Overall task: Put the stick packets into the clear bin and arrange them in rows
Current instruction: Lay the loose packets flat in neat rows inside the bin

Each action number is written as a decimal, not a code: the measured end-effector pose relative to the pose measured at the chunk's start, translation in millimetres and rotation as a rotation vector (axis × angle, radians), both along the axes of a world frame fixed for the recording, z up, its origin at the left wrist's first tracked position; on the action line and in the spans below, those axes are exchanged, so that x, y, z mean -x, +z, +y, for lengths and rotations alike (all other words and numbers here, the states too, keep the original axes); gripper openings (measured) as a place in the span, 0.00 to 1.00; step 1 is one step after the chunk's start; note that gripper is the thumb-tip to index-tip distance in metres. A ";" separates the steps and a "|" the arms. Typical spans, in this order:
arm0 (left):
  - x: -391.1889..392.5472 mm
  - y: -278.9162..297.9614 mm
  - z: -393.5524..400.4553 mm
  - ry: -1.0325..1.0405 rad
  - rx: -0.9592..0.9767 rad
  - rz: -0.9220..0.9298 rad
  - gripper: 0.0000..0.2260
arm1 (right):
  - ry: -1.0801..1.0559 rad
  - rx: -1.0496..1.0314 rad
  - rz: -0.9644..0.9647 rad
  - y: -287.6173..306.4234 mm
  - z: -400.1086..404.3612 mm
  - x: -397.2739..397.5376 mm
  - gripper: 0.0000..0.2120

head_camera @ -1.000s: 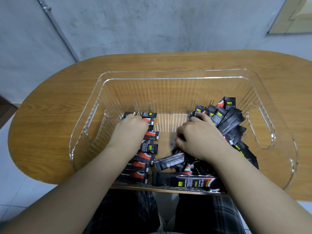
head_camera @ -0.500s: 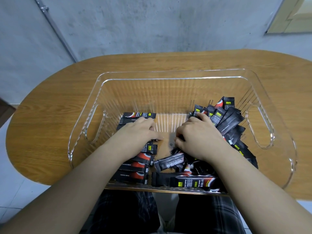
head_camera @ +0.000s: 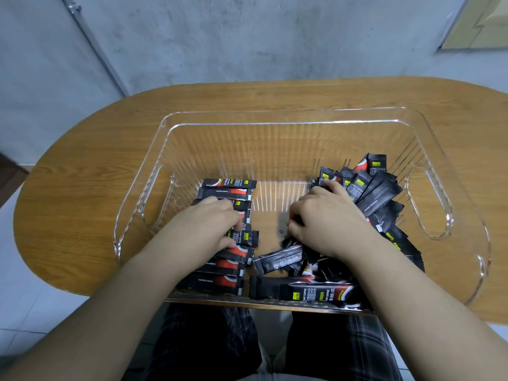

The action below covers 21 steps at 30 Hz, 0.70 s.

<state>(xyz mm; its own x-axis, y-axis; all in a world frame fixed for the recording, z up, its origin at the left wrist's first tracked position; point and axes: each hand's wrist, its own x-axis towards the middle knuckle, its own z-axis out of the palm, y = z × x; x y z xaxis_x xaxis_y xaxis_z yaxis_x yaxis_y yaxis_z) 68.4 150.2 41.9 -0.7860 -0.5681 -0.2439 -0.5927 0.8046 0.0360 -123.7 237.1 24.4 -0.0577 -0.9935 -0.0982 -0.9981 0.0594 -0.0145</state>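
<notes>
**Both hands inside the clear bin on an oval wooden table**

A clear bin with ribbed walls and cut-out handles stands on a wooden table with rounded ends and a visible grain. Behind the table rises a grey, mottled concrete wall, with a thin metal pipe running diagonally down it at the left and a pale door frame at the upper right. Pale floor tiles show beside the table's left end, and dark checked trousers appear below its near edge.

All the stick packets lie in the bin. Along its left part, a row of packets lies stacked one after another from far to near, each lying crosswise. The left hand rests on this row, fingers bent and close together, fingertips pressing a packet in the middle of the row. At the right, a loose pile of packets leans against the wall near the handle. The right hand lies on the pile's left edge, fingers curled down among the packets; whether they pinch one I cannot tell.
</notes>
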 end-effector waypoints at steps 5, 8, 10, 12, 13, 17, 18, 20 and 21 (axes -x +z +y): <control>-0.1 -6.8 6.2 -0.007 0.078 0.042 0.10 | 0.000 0.002 -0.007 0.6 0.1 0.1 0.15; 0.8 -8.9 8.2 0.008 0.105 0.045 0.10 | 0.003 -0.001 -0.006 0.7 0.7 -0.1 0.15; 0.9 -10.7 8.9 0.026 0.124 0.032 0.11 | 0.003 0.000 -0.007 0.8 1.0 0.2 0.15; 0.2 -13.0 8.9 0.042 0.142 0.028 0.11 | 0.002 0.001 -0.009 0.5 1.1 0.4 0.15; -0.3 -13.9 8.8 0.055 0.150 0.030 0.11 | 0.002 0.001 -0.010 0.3 1.1 0.3 0.15; -4.6 -17.6 4.9 0.146 0.166 0.027 0.10 | 0.001 0.005 -0.007 0.0 0.5 -0.1 0.15; -5.0 -18.1 4.1 0.158 0.173 0.032 0.10 | 0.001 0.004 -0.004 -0.2 0.5 0.0 0.15; -4.0 -17.4 4.8 0.153 0.179 0.071 0.09 | 0.002 0.002 -0.005 0.0 0.5 0.3 0.15; -2.1 -16.7 6.1 0.136 0.159 0.100 0.10 | 0.002 0.003 -0.007 0.0 0.5 0.5 0.15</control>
